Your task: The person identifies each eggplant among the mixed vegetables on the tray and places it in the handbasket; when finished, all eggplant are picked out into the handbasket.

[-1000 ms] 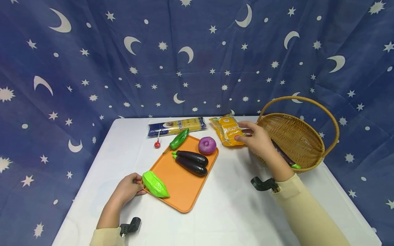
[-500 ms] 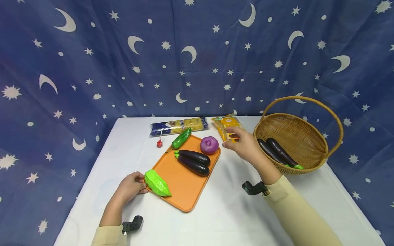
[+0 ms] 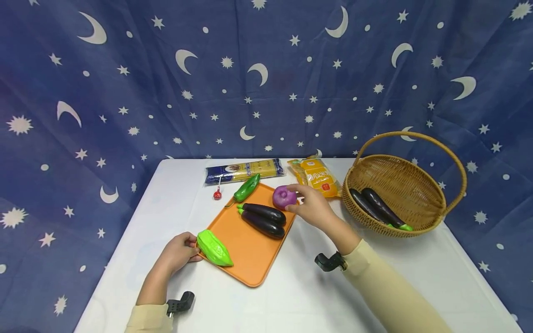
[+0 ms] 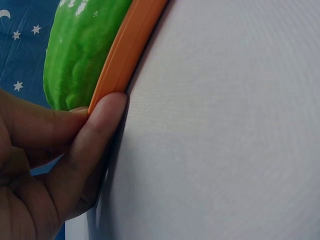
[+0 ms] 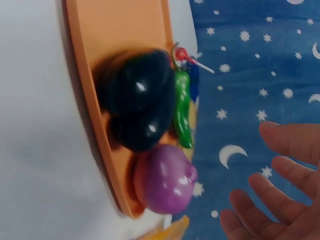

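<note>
At its near left corner, the orange tray (image 3: 245, 254) is pinched between the thumb and fingers of my left hand (image 3: 178, 253); the left wrist view shows the tray's rim (image 4: 122, 60) in that grip. Beside those fingers, a bumpy light-green gourd (image 3: 214, 249) lies on the tray. My right hand (image 3: 311, 206) is at the purple onion (image 3: 283, 197) on the far right corner, thumb and fingers spread toward it. Those fingers look straight and hold nothing in the right wrist view. Two eggplants (image 3: 262, 225) and a green pepper (image 3: 247, 188) also lie on the tray.
To the right stands a wicker basket (image 3: 399, 185) with a tall handle and two eggplants (image 3: 381, 206) inside. Behind the tray are a pasta packet (image 3: 250, 171) and an orange food bag (image 3: 318, 178). A red lollipop (image 3: 217, 194) lies left of the pepper.
My right hand has moved left from beside the basket, past the orange bag, to the onion. My left hand keeps its grip on the tray.
</note>
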`<state>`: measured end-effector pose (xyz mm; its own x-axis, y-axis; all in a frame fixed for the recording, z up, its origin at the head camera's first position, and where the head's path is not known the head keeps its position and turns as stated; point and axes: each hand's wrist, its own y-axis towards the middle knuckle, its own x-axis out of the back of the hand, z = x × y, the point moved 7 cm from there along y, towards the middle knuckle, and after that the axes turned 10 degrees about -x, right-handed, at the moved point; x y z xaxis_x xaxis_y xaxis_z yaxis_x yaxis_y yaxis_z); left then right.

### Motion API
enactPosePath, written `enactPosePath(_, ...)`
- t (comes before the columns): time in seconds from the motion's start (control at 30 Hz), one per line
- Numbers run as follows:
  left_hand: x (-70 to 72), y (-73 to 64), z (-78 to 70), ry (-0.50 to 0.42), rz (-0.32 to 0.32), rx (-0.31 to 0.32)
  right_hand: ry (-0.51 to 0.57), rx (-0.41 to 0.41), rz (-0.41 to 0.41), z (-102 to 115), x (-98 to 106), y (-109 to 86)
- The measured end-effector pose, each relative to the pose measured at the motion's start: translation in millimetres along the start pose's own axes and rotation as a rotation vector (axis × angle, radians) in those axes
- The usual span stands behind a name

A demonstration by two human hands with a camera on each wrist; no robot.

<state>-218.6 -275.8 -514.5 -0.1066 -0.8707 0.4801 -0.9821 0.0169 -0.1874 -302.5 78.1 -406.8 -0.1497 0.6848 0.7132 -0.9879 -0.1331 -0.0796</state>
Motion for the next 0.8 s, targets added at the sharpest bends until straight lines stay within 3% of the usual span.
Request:
enactPosePath(0.5,0.1,-0.6,-0.4,-0.005,-0.003,0.003,-0.076,0.042,0.076,9.8,-56.1,-0.3)
enactPosePath(0.8,0.5,0.0,2.4,-0.001,-0.009,0.014,-0.134,0.04,0.109,13.0,-79.5,-3.6)
